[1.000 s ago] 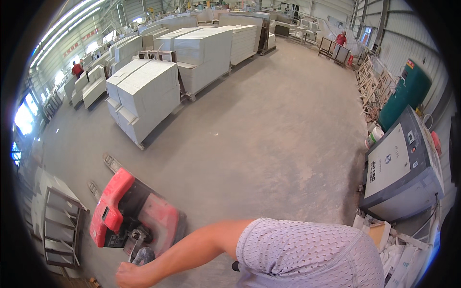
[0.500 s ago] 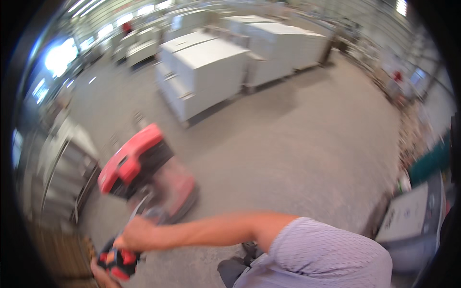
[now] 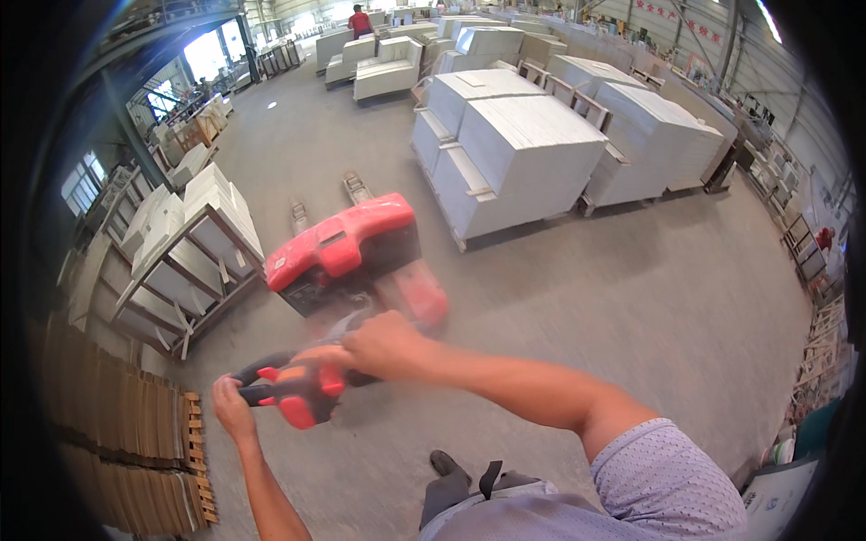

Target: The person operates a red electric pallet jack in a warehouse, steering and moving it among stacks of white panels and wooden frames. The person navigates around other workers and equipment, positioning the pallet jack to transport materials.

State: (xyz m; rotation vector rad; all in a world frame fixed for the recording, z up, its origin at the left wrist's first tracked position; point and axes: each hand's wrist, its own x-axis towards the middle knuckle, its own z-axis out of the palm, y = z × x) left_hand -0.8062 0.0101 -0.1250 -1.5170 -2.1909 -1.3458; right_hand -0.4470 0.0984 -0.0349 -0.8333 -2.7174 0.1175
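Observation:
A red and black electric pallet truck [image 3: 347, 239] stands in front of me to the left, its two forks pointing away. Its tiller handle [image 3: 298, 397], black with red and orange parts, reaches back toward me. My left hand [image 3: 234, 406] is closed round the black grip at the handle's left end. Across my front stretches my right arm, and my right hand [image 3: 386, 345] is closed on the far right side of the same handle. That hand hides the part under its fingers.
Big blocks of stacked white slabs [image 3: 532, 153] on pallets stand ahead to the right. Slabs in a metal frame rack [image 3: 194, 270] are at the left, close to the truck. Stacked brown sheets [image 3: 135, 410] lie near left. Far off is a person in red [image 3: 360, 22].
My view has swung left, so the truck, handle and slab stacks sit farther right in the picture. More of my left forearm shows. Both hands stay on the handle.

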